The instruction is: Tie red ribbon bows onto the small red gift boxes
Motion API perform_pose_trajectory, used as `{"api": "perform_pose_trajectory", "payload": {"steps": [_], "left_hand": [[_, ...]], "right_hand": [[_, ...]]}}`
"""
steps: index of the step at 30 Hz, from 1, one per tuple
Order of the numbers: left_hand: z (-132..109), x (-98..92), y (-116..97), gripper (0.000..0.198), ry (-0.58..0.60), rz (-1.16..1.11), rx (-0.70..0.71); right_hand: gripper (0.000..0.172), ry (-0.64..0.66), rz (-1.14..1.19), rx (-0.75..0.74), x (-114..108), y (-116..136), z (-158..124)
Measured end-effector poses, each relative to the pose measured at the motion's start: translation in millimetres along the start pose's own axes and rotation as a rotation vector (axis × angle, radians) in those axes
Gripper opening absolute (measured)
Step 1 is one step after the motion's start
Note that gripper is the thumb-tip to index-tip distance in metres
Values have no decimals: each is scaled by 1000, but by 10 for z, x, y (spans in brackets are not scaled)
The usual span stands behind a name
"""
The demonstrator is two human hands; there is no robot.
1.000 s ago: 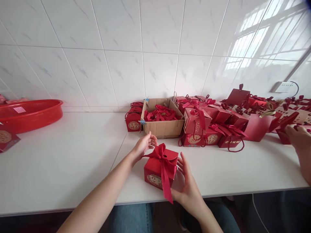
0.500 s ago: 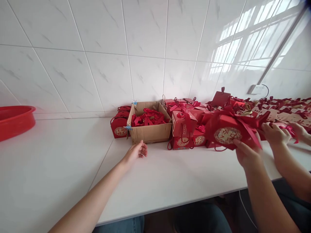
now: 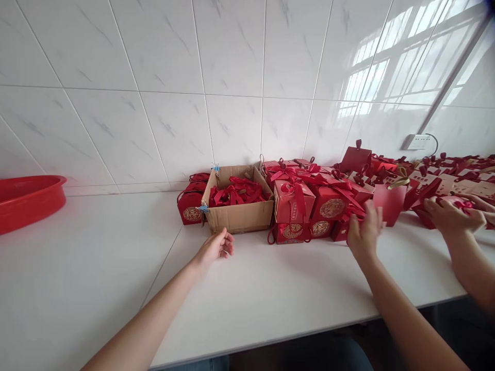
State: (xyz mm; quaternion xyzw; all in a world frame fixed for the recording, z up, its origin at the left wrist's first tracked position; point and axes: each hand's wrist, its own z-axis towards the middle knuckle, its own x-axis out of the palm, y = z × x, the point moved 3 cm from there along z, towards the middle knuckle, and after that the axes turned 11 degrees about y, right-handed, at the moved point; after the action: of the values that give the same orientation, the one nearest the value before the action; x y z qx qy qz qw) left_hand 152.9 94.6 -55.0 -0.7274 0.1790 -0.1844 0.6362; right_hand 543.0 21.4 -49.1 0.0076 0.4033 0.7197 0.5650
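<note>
Red card with a gold medallion: from where I stand, the ribboned gift box [image 3: 329, 204] sits atop another red box [image 3: 320, 229], just beside a paler pink one [image 3: 291, 200]. Near it, the right hand [image 3: 365, 234], slightly blurred, has its fingers loosely spread, free of any load. The left hand [image 3: 216, 248], bare and half curled, hovers before a cardboard carton [image 3: 240, 217] of red ribbons [image 3: 240, 192].

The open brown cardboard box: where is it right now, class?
Near the head view's middle, the open brown cardboard box stands just beyond the left hand, left of the stacked red gift boxes.
</note>
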Motion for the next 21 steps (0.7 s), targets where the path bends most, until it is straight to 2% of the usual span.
{"api": "perform_pose_trajectory", "payload": {"steps": [3, 5, 8, 10, 12, 13, 15, 16, 18, 21], "left_hand": [[-12, 5, -22, 44, -2, 5, -3], [-20, 16, -34, 44, -8, 11, -1], [-23, 13, -42, 42, -38, 30, 13], [-22, -38, -45, 35, -116, 53, 52], [-32, -150, -49, 27, -280, 78, 131], [-42, -225, -47, 26, -382, 91, 174], [-64, -390, -27, 30, -577, 123, 232], [-70, -476, -10, 33, -657, 147, 241], [-68, -657, 32, 33, -782, 214, 220], [-46, -950, 88, 27, -919, 352, 144]], "right_hand": [[56, -282, 41, -127, -285, 306, -4], [57, -324, 105, -236, -415, 660, -26], [56, -223, 191, -362, -448, 1297, -124], [56, -81, 214, -459, -325, 1696, -234], [60, 113, 233, -630, -63, 2023, -387], [60, 255, 260, -754, 122, 2154, -486], [50, 653, 292, -998, 569, 2326, -732], [45, 847, 297, -1073, 796, 2359, -860], [38, 1140, 287, -1067, 1197, 2340, -1066], [45, 1180, 283, -940, 1543, 2227, -1197]]}}
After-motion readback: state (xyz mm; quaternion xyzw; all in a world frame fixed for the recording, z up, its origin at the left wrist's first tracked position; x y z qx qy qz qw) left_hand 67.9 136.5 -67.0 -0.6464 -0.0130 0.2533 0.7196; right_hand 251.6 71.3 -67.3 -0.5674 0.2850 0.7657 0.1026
